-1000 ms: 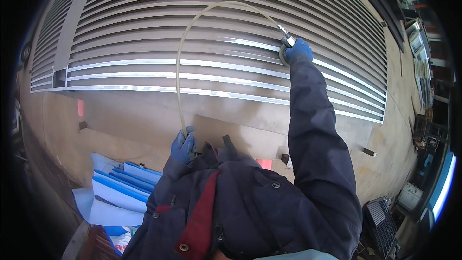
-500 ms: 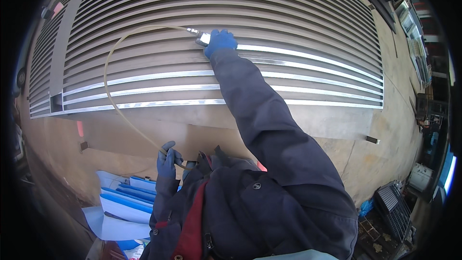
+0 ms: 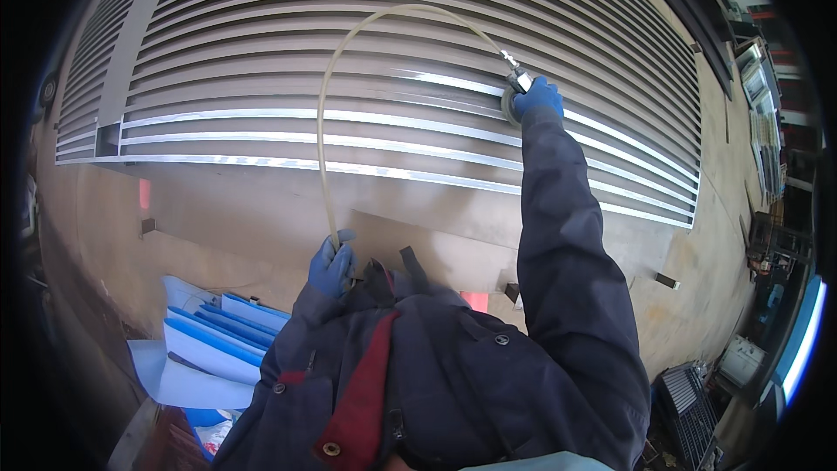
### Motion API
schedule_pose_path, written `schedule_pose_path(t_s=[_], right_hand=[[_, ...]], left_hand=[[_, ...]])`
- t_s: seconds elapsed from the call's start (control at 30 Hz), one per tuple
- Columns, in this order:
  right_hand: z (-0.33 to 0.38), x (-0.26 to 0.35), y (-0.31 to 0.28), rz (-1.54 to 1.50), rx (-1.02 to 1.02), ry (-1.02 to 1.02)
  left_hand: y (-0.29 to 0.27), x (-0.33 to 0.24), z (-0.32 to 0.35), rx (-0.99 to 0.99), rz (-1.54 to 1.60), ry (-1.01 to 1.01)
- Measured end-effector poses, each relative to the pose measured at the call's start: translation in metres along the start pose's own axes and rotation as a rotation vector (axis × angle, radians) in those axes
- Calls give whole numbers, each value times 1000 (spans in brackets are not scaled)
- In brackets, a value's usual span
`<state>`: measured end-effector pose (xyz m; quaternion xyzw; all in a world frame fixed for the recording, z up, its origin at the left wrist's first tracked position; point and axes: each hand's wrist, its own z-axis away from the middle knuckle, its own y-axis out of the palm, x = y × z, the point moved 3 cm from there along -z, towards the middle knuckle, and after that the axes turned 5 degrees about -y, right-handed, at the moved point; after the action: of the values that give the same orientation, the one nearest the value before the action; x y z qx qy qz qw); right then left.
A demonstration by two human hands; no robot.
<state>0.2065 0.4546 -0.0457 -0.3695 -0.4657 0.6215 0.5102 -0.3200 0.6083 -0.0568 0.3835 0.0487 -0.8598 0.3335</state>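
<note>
Gripping a sander [image 3: 521, 81] over metal slats [image 3: 602, 137]
Right hand [image 3: 539, 98] wraps the sander; left hand [image 3: 330, 264] curls round its hose [image 3: 323, 105]. Looping left of the right hand, the hose could snag slats if tugged.

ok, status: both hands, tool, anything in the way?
Right hand gripping hose-fed disc tool at slatted panel. Left hand closed on hose. Hose loops over panel left of tool, clear of its disc.
</note>
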Motion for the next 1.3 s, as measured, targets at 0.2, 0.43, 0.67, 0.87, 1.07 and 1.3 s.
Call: schedule_pose_path(t_s=[0.2, 0.43, 0.67, 0.87, 1.07, 1.3], right_hand=[[25, 109, 24, 13, 11, -282], [16, 90, 6, 54, -17, -193], [31, 154, 20, 122, 20, -291], [27, 137, 13, 108, -10, -254], [21, 105, 0, 124, 36, -149], [48, 193, 26, 40, 43, -351]], left_hand=[[-30, 8, 2, -133, 28, 42], [-44, 27, 12, -124, 192, 35], [-40, 29, 13, -108, 238, 24], [-51, 24, 14, -143, 213, 44], [-43, 46, 8, -69, 277, -46], [-42, 16, 15, -151, 137, 46]])
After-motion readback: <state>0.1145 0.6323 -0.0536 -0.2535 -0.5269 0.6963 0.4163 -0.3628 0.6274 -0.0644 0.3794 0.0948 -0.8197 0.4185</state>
